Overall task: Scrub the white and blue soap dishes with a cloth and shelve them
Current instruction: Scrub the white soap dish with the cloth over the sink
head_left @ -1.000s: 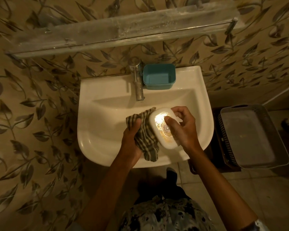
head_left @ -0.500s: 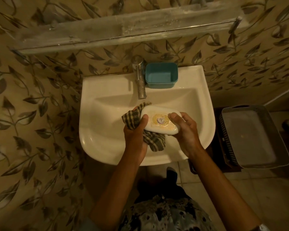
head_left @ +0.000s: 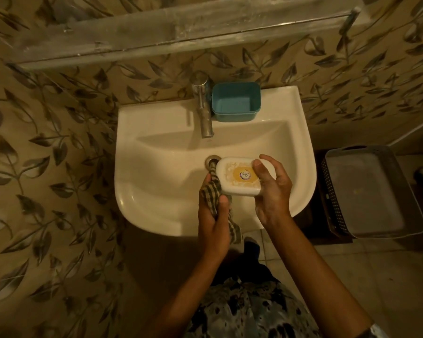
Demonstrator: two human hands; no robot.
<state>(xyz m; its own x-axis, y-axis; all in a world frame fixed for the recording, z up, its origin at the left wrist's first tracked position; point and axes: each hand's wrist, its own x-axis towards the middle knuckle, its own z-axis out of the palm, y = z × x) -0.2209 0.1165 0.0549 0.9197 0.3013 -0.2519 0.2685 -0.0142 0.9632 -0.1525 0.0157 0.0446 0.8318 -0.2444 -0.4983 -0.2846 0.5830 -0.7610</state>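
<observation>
Your right hand (head_left: 272,189) is clamped on the white dish (head_left: 242,178), thumb on top and the rest of the hand wrapped round its right end. Your left hand (head_left: 213,215) is closed on the cloth (head_left: 211,191), which is bunched against the left end of the dish, with a tail hanging down past your wrist. You hold the dish in the air over the sink (head_left: 156,191), just above the drain (head_left: 211,161).

Here is what could go wrong. You hold the dish by one end only. If it is wet or soapy, a hard rub from the cloth side could push it out of your hand. Then it would drop into the sink and might crack or bounce out onto the floor. Hold it closer to the middle when you rub.

The cloth tail hangs loose. It could catch on the sink edge and tug your hand.

The blue dish (head_left: 236,103) sits on the back rim of the sink, touching the tap (head_left: 203,106). A bump from your arm as you reach up could knock it into the sink.

The shelf (head_left: 181,28) is high on the wall above the tap. It looks narrow, so a dish set near its edge could slide off.
</observation>
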